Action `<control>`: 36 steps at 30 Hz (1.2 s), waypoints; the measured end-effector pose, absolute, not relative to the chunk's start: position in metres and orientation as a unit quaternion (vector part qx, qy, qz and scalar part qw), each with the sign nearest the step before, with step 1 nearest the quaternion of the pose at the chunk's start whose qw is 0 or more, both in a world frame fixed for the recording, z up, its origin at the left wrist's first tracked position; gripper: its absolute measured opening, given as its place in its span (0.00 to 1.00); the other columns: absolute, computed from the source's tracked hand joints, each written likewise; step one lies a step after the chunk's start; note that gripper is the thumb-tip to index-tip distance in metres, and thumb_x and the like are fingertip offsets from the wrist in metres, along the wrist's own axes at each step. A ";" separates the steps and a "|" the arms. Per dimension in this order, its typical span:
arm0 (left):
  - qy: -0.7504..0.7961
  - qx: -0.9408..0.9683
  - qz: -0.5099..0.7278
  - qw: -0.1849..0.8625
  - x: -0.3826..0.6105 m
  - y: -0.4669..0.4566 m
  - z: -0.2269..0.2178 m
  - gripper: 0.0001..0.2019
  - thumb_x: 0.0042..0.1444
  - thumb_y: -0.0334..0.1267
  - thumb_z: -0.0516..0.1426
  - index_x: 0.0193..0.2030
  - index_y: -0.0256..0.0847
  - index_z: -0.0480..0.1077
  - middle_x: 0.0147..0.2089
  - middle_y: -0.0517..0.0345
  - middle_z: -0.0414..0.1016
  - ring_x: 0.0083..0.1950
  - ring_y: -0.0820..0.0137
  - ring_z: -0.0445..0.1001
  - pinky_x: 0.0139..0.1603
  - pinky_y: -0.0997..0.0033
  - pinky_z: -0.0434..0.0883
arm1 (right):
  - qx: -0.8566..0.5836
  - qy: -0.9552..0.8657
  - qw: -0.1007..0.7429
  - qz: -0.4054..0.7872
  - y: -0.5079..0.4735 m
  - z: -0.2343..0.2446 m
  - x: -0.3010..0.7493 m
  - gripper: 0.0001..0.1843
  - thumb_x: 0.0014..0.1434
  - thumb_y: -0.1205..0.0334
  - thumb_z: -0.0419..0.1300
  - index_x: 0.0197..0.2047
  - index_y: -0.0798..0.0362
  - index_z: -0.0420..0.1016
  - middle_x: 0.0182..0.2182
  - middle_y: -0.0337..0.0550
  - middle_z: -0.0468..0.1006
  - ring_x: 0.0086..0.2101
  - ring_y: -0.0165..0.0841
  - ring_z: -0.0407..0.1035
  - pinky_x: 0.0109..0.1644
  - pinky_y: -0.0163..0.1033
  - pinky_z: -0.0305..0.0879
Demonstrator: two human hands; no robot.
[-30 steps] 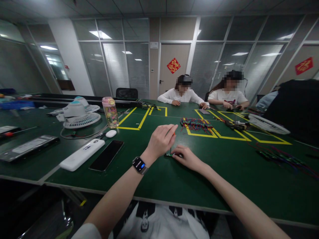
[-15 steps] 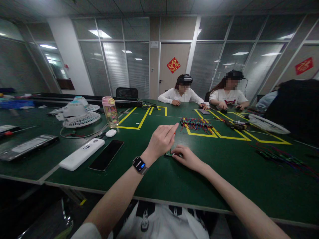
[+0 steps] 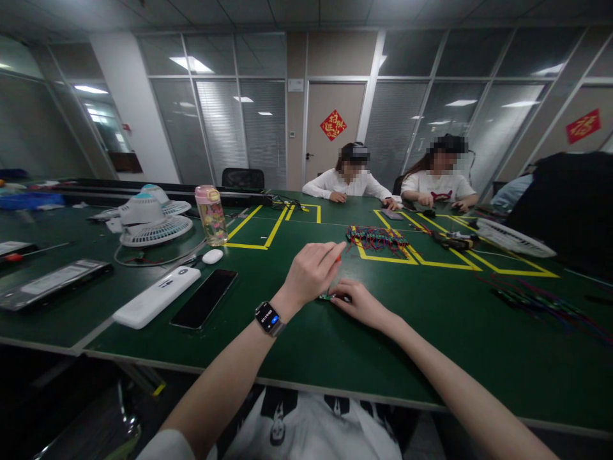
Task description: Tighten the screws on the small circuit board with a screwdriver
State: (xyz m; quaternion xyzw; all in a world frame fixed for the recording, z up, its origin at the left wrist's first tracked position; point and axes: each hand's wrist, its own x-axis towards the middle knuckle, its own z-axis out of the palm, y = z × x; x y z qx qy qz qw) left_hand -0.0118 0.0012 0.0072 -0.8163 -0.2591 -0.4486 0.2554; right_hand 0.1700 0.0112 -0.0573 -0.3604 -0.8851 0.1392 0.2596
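Observation:
My left hand (image 3: 311, 271), with a watch on its wrist, is raised over the table and closed around an upright screwdriver, mostly hidden by the fingers. A bit of its orange-red handle (image 3: 339, 258) shows beside the fingertips. Below it, a small green circuit board (image 3: 325, 297) lies on the green table (image 3: 297, 348). My right hand (image 3: 357, 299) rests on the tabletop, its fingertips pinching the right end of the board. Whether the screwdriver's tip touches the board, I cannot tell.
Beyond my hands lies a bundle of wired boards (image 3: 378, 238); more wired boards (image 3: 531, 303) are at right. A phone (image 3: 205, 299), a white power bank (image 3: 158, 297), an earbud case (image 3: 212, 256) and a bottle (image 3: 211, 216) stand left. Two people sit opposite.
My left hand has shifted very slightly to the right and its fingers have turned a little. My right hand stays on the board.

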 end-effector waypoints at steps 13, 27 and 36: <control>-0.322 -0.785 -0.526 0.065 -0.005 0.000 0.003 0.16 0.62 0.36 0.51 0.57 0.40 0.65 0.45 0.52 0.70 0.46 0.68 0.70 0.48 0.67 0.69 | -0.358 -0.886 0.257 0.141 0.011 -0.057 0.171 0.07 0.60 0.66 0.56 0.38 0.54 0.76 0.33 0.43 0.72 0.34 0.33 0.67 0.40 0.36 0.63; -0.374 -0.682 -0.616 -0.126 -0.007 0.009 0.006 0.12 0.59 0.37 0.56 0.48 0.40 0.74 0.43 0.53 0.72 0.43 0.69 0.72 0.45 0.71 0.71 | -0.355 -0.887 0.257 0.145 0.012 -0.057 0.173 0.08 0.61 0.65 0.56 0.40 0.54 0.76 0.34 0.44 0.72 0.35 0.33 0.68 0.40 0.36 0.64; -0.352 -0.707 -0.598 -0.132 -0.006 0.010 0.002 0.13 0.59 0.37 0.56 0.51 0.42 0.71 0.41 0.55 0.71 0.40 0.71 0.72 0.43 0.71 0.71 | -0.359 -0.885 0.256 0.148 0.010 -0.055 0.172 0.08 0.61 0.65 0.56 0.40 0.54 0.76 0.34 0.45 0.72 0.35 0.34 0.68 0.41 0.37 0.64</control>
